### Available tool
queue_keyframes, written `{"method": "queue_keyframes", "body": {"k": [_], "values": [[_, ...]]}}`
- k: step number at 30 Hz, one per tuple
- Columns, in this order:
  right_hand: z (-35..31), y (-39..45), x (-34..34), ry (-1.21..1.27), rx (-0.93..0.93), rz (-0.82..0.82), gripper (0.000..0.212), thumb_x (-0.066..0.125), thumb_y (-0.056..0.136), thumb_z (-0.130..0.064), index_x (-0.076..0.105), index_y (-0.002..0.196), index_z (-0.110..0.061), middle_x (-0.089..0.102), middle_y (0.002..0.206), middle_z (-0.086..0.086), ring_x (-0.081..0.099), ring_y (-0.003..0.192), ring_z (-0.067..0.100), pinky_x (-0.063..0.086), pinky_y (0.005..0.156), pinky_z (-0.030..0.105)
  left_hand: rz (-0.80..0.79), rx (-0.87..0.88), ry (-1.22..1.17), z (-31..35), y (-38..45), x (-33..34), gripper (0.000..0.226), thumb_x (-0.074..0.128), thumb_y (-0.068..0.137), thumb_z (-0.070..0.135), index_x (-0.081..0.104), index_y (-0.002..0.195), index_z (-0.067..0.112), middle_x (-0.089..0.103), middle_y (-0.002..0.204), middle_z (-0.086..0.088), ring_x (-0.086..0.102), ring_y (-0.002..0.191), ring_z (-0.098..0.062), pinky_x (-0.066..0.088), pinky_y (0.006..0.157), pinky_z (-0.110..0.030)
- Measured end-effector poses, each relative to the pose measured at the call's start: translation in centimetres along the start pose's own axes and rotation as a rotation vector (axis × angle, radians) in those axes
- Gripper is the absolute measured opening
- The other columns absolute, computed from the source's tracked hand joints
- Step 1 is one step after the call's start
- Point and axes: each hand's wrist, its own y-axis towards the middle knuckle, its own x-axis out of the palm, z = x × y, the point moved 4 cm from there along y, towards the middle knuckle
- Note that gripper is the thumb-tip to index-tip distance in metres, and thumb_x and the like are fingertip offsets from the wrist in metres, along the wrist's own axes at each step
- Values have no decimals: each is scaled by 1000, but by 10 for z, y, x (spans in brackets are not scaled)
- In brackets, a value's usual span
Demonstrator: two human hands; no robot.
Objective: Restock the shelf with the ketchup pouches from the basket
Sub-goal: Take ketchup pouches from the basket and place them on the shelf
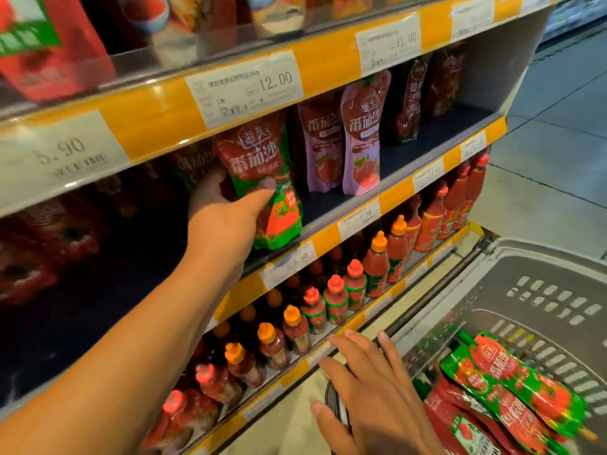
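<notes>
A red-and-green foil ketchup pouch [262, 188] is held upright on the dark middle shelf board [387, 165] by the left hand [223, 205], whose thumb is laid across the pouch's front while the fingers are curled behind it; the grip is closed round the pouch, presumably so that it can be stood on its base at the front of its row, just beside the pink ketchup pouches [359, 136] to its right; whether the base is already resting on the board cannot be told, as the lower edge is seen only against the yellow price rail [328, 238]. The right hand [371, 389] is kept low beside the grey plastic basket [542, 290], fingers spread and nearly straight, nothing held; it is judged to be placed there ready for the next pick. More red-and-green pouches [512, 392] are lying flat in a heap in the basket's near corner, so the restocking is judged unfinished. Red squeeze bottles with orange and red caps [335, 300] are ranged on the shelf below, well apart from the pouch being set.
</notes>
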Motion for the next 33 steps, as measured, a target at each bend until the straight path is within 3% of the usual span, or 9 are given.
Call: {"method": "queue_keyframes", "body": {"k": [4,7,12,15,19,24,29,33], "values": [[-1,0,-2,13,1,21,51,58,80,-71,76,111,-35,68,137,-6,47,138,15,14,121,40,36,10,96,-5,22,19,29,88,81,21,68,99,32,75,110,9,73,103,-15,59,88,-34],[-2,-3,-5,45,14,34,49,58,81,-69,75,113,-35,67,139,-6,53,137,15,19,120,40,43,-6,210,-14,32,27,32,89,81,27,68,105,27,71,108,7,69,98,-14,51,80,-25],[-3,-4,-5,76,33,23,50,59,82,-70,74,116,-36,66,141,-7,58,136,17,18,122,40,66,-35,256,-22,40,30,32,88,82,26,64,103,24,66,97,12,64,89,-8,48,74,-23],[-3,-4,-6,83,35,22,52,59,82,-70,74,117,-36,66,141,-9,54,137,14,14,123,38,87,-50,275,-22,42,29,43,88,81,31,66,117,21,67,120,3,64,107,-16,49,82,-29],[-5,-3,-9,99,49,-12,53,59,80,-72,73,117,-37,65,140,-12,55,138,12,8,125,37,89,-45,300,-19,38,29,61,89,80,33,63,132,16,65,135,-1,63,121,-21,54,97,-38],[-7,0,-11,94,92,-60,59,60,74,-75,75,116,-37,66,138,-16,58,135,8,7,124,33,19,-36,397,-18,31,30,60,84,87,24,59,140,16,58,125,9,56,116,-11,44,91,-26],[-9,-1,-12,84,117,-92,60,59,73,-76,76,115,-38,66,139,-17,60,134,7,9,123,34,15,-89,471,-22,22,29,70,82,89,20,49,150,12,55,142,-1,51,134,-20,38,95,-25],[-11,0,-14,93,143,-106,58,58,73,-77,76,113,-39,66,139,-17,59,134,7,7,124,33,11,-70,567,-28,23,26,74,84,87,22,48,152,17,53,152,-5,50,141,-26,42,107,-34]]}}
